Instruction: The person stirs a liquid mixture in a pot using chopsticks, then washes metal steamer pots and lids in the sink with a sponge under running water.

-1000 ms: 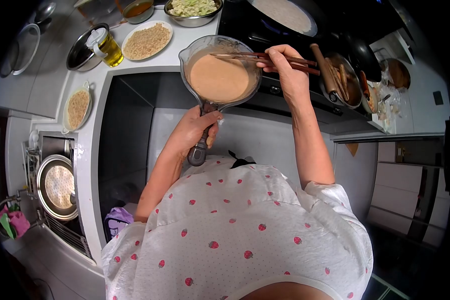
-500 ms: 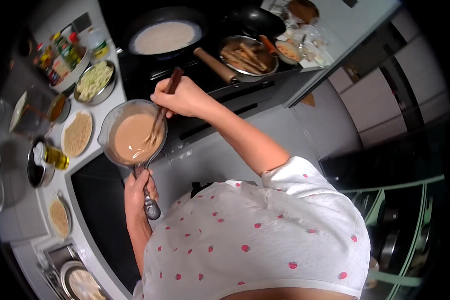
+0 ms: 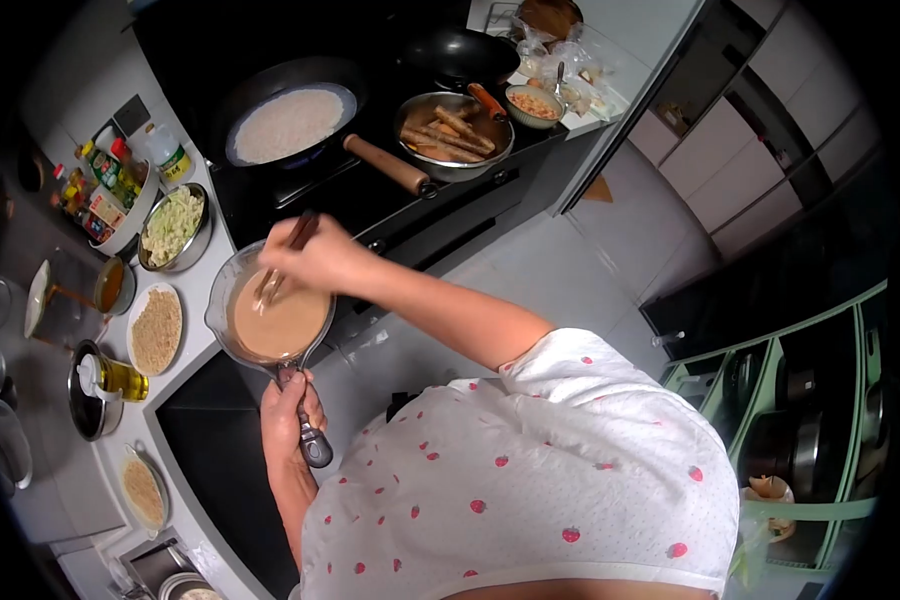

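My left hand (image 3: 288, 415) is closed around the dark grey handle (image 3: 315, 447) of a clear mixing jug (image 3: 216, 312), holding it up in front of the counter. Smooth light-brown batter (image 3: 288, 328) partly fills the jug. Over its far rim, my right hand (image 3: 322, 258) grips dark brown chopsticks (image 3: 304, 230), their tips down in the batter. On the stove beyond, a thin pale round of batter (image 3: 292, 124) lies in a black frying pan (image 3: 342, 72) with a wooden handle (image 3: 390, 166).
A metal pan of browned rolls (image 3: 450, 140) sits right of the frying pan, beside a bowl of chopped food (image 3: 534, 104). Along the left counter stand a bowl of shredded cabbage (image 3: 173, 228), a plate of crumbs (image 3: 157, 328), an oil bottle (image 3: 122, 380) and several seasoning bottles (image 3: 110, 175).
My right hand has swung the chopsticks from the jug's right side to its far left part, stirring the batter. The head view has shifted, and my left hand keeps its hold.
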### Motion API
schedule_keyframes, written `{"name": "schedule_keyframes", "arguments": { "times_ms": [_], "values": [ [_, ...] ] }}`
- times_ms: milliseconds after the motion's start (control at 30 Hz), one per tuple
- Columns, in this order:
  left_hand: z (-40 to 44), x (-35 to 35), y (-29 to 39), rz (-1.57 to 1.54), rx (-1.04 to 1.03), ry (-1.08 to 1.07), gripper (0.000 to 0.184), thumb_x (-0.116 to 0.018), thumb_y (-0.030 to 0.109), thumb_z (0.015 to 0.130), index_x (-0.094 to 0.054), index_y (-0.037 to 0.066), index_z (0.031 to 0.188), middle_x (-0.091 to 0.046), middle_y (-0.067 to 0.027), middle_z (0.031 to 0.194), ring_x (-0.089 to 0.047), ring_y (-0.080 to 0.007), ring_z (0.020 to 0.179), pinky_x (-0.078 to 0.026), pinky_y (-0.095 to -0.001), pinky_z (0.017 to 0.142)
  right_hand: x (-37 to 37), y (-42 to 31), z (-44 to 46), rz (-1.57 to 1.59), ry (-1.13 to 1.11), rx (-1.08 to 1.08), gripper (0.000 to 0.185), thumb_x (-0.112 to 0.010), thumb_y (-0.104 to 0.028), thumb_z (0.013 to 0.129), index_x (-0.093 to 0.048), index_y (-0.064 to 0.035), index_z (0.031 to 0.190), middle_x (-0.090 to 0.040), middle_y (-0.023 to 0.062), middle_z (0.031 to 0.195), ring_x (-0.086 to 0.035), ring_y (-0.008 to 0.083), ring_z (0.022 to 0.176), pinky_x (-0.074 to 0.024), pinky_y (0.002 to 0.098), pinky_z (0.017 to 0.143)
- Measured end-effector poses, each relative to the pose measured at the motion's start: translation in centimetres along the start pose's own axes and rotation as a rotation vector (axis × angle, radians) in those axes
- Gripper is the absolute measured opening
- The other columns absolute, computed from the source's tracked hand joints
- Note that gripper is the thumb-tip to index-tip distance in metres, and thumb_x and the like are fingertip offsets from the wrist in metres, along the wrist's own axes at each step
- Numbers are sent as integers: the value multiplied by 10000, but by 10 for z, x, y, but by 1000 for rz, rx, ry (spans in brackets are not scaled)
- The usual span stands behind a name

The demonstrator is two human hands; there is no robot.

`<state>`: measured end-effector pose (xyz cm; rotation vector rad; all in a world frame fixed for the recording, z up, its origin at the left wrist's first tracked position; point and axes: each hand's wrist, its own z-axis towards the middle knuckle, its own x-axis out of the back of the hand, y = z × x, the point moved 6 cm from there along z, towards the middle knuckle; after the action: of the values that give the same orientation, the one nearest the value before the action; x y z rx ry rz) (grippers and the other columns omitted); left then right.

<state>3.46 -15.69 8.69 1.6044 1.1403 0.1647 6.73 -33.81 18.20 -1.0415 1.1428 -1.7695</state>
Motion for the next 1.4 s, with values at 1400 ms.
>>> {"name": "schedule_keyframes", "arguments": {
  "times_ms": [1400],
  "values": [
    [-4, 28, -5, -21, 4, 92, 147, -490, 158, 870, -492, 12, 858, -430, -18, 512, -413, -116, 378, -354, -252, 362, -40, 27, 4, 177, -378, -207, 221, -572, -209, 853, -613, 9, 843, -629, 68, 725, -613, 106, 649, -496, 198, 610]
  ]
}}
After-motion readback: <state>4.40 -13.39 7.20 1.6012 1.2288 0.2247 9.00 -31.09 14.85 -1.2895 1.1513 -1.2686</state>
